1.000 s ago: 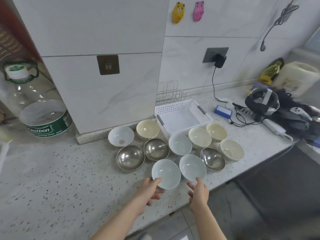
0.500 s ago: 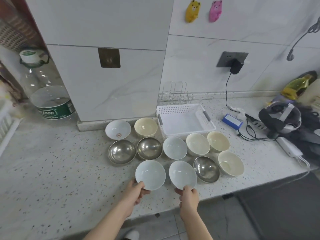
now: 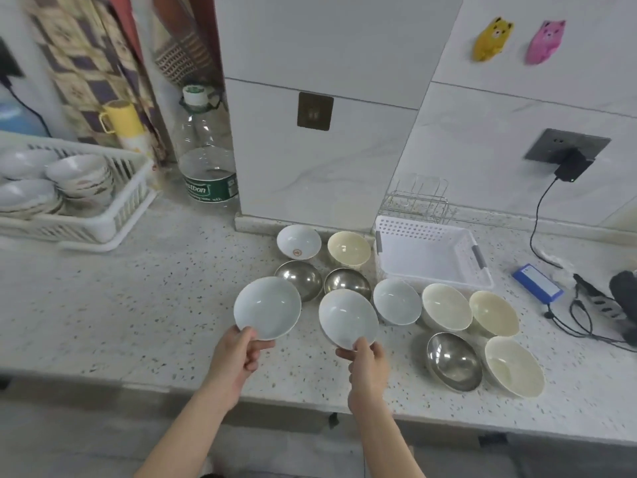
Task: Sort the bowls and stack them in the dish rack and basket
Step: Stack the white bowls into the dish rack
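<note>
Water bottle (image 3: pixel 205 163) by the pillar. Yellow mug (image 3: pixel 120 116) behind it. Charger (image 3: pixel 572 168) plugged in; blue box (image 3: pixel 537 282) on counter (image 3: pixel 138 305).

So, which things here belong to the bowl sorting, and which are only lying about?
Belong to the job:
- left hand gripping a pale blue bowl
- right hand gripping another pale blue bowl
- steel bowl
- cream bowl
- white basket
- wire rack

Lying about:
- water bottle
- blue box
- charger

2 pale blue bowls (image 3: pixel 267 307) tilted above the counter, 8 bowls (image 3: pixel 446 306) behind.
</note>
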A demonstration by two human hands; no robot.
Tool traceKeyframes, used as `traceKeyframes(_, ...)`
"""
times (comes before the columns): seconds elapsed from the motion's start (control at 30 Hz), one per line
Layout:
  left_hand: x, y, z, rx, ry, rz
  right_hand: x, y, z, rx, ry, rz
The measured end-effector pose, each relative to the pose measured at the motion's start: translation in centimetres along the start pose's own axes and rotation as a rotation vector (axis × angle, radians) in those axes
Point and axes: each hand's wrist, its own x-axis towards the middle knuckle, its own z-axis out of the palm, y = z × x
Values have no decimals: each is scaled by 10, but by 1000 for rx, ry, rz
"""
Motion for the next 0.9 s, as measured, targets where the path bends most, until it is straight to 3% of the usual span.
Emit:
traceKeyframes(0.4,-17,71,-163,-189,166,132,-81,15,164,-50,-228,-17)
traceKeyframes(0.7,-12,130,-323,73,375,194,-163,42,310,-27,-272,-32)
traceKeyframes(0.9,-8,157,-379,82,385,219,-186,32,366,-42,-284,-169)
